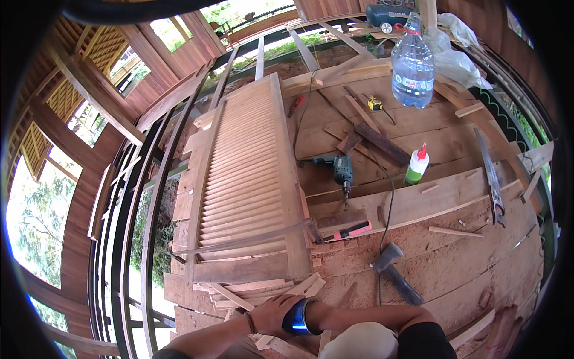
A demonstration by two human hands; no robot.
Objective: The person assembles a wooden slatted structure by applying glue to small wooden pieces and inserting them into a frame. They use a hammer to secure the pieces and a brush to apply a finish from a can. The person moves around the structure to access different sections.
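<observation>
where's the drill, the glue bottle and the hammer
drill (339, 167), head view, on its green body
glue bottle (415, 168), head view, on its green lower half
hammer (387, 257), head view, on its dark head

One louvered shutter (248, 179) lies on the wooden floor. Near it are one electric drill (338, 169), one hammer (394, 272), one handsaw (490, 176), one tape measure (375, 103), and one glue bottle (417, 164) with a red tip. One large clear water bottle (412, 63) stands farther back. One blue roll of tape (297, 317) shows at the bottom.
</observation>
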